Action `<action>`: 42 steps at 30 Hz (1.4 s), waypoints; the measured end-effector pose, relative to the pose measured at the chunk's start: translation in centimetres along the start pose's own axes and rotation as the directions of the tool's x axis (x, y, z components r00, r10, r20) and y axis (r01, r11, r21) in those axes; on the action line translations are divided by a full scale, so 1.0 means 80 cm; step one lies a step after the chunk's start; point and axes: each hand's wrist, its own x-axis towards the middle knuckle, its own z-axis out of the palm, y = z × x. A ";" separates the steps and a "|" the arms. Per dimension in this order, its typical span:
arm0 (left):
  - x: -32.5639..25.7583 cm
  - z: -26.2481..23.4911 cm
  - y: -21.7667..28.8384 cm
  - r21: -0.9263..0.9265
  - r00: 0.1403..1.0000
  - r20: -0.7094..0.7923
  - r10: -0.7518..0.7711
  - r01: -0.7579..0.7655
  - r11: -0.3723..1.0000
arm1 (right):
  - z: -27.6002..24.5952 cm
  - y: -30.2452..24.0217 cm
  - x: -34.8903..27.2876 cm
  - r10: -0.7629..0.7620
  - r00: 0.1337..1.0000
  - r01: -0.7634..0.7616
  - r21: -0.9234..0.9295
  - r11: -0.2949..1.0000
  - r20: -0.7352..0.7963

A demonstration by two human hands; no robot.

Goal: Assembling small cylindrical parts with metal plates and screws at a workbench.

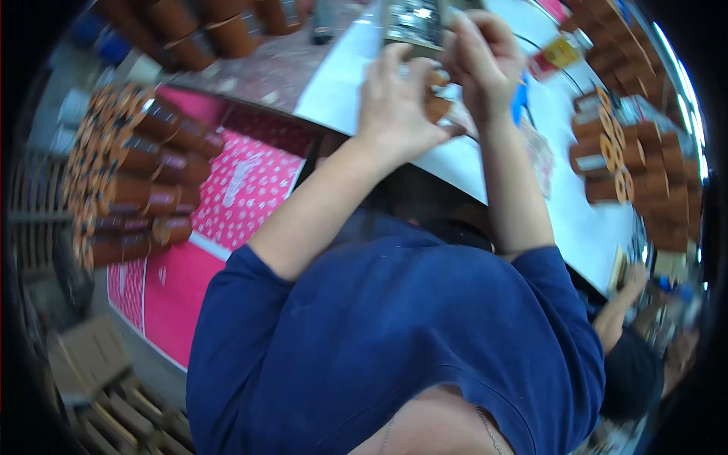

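Over the white tabletop (334,83), my left hand (398,102) is closed around a small brown-orange piece (437,105) with a rounded outline. Its thumb points toward my right arm, and part of the piece is hidden by the fingers. My right hand (485,64) is just beside it, raised slightly higher, with thumb and fingertips pinched together. Whatever lies in that pinch is too small and blurred to name. Just beyond both hands sits a tray (413,38) of small shiny metal-looking parts.
Brown cylinders are stacked at left (140,163), far left (216,34) and right (607,152). A yellow-and-red container (557,57) and a blue object (519,98) are near my right hand. Pink patterned boxes (246,171) stand left. A co-worker's arm (618,307) shows at lower right.
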 end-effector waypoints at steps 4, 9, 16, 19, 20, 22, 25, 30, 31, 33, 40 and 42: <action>0.009 -0.017 0.002 -0.021 0.935 0.343 -0.089 0.102 0.995 | 0.011 -0.032 -0.008 -0.212 0.977 0.209 -0.173 0.963 0.002; -0.018 -0.109 -0.018 -0.147 0.944 0.315 -0.102 0.154 0.977 | 0.001 -0.091 -0.005 -0.444 0.892 0.452 -0.184 0.873 0.086; -0.139 -0.309 -0.117 0.279 0.773 -0.199 -0.602 0.634 0.722 | -0.032 -0.074 -0.034 -0.262 0.955 0.287 -0.209 0.935 0.139; -0.199 -0.367 -0.160 0.558 0.678 -0.388 -0.625 0.712 0.426 | -0.035 -0.063 -0.046 -0.158 0.986 0.163 -0.143 0.976 0.042; -0.220 -0.386 -0.175 0.531 0.596 -0.433 -0.677 0.775 0.342 | -0.036 -0.060 -0.048 -0.142 0.989 0.146 -0.132 0.980 0.035; -0.257 -0.417 -0.209 0.497 0.508 -0.481 -0.715 0.829 0.254 | -0.040 -0.055 -0.051 -0.125 0.992 0.128 -0.117 0.985 0.027; -0.283 -0.435 -0.266 0.482 0.510 -0.527 -0.679 0.838 0.255 | -0.043 -0.048 -0.050 -0.103 0.995 0.104 -0.081 0.991 0.008; -0.296 -0.426 -0.304 0.480 0.458 -0.537 -0.708 0.857 0.190 | -0.030 -0.053 -0.055 -0.106 0.994 0.106 -0.070 0.992 -0.002; -0.296 -0.421 -0.309 0.482 0.466 -0.526 -0.711 0.853 0.203 | -0.032 -0.054 -0.057 -0.109 0.994 0.108 -0.083 0.991 -0.011; -0.297 -0.413 -0.318 0.476 0.476 -0.569 -0.671 0.855 0.204 | -0.040 -0.055 -0.064 -0.084 0.996 0.082 -0.070 0.994 -0.028; -0.313 -0.422 -0.325 0.715 0.781 -0.476 -0.403 0.611 0.340 | -0.034 -0.068 -0.084 -0.029 0.971 0.014 -0.063 0.998 -0.238; -0.283 -0.455 -0.300 0.682 0.813 -0.533 -0.234 0.576 0.451 | -0.037 -0.064 -0.086 0.045 0.965 -0.027 0.075 0.997 -0.257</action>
